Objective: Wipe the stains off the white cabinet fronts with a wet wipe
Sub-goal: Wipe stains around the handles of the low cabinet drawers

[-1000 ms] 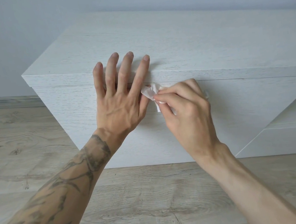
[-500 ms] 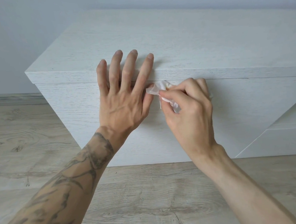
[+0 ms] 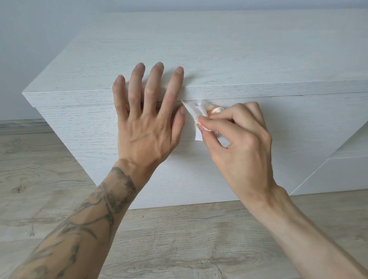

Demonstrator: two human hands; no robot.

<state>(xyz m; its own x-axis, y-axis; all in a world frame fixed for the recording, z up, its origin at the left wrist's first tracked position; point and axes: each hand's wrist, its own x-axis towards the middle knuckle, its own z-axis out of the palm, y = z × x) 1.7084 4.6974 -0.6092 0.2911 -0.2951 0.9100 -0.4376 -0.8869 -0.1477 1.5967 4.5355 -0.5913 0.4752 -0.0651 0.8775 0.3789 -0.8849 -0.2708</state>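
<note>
A low white cabinet (image 3: pixel 86 131) with a wood-grain front stands before me on the floor. My left hand (image 3: pixel 147 122) lies flat against the front near its top edge, fingers straight and spread, fingertips over the edge of the top board. My right hand (image 3: pixel 239 138) pinches a crumpled white wet wipe (image 3: pixel 195 113) between thumb and fingers and holds it against the front, just under the top board and right beside my left thumb. Part of the wipe is hidden inside my fingers. No stain shows on the visible front.
The cabinet's top board (image 3: pixel 237 49) stretches back to a pale grey wall (image 3: pixel 30 30). A second white panel (image 3: pixel 351 167) adjoins at the lower right. Light wood-look flooring (image 3: pixel 23 179) runs left of and below the cabinet.
My right hand has shifted the wipe slightly right along the top of the front. My left hand stays flat on the cabinet. The view has drifted a little.
</note>
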